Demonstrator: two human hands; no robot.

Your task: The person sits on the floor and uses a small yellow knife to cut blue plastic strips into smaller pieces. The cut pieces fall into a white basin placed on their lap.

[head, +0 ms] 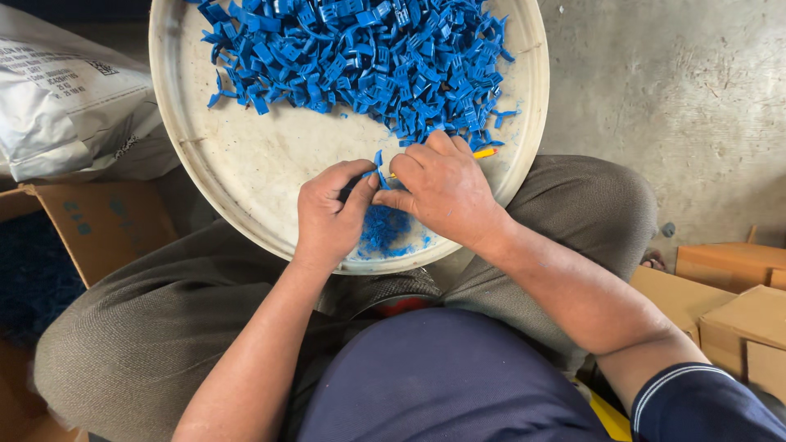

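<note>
Bare concrete floor surrounds me as I look down at a round white tray resting on my crossed legs. My left hand and right hand meet over its near edge, fingertips pinched together on a small blue plastic piece. The right hand also grips a thin yellow tool. A heap of blue plastic pieces fills the tray's far half; shavings lie under my hands. Cardboard boxes flank me, a white sack lies to my left.

the fingers hide most of a small blue piece, possibly a clip.
</note>
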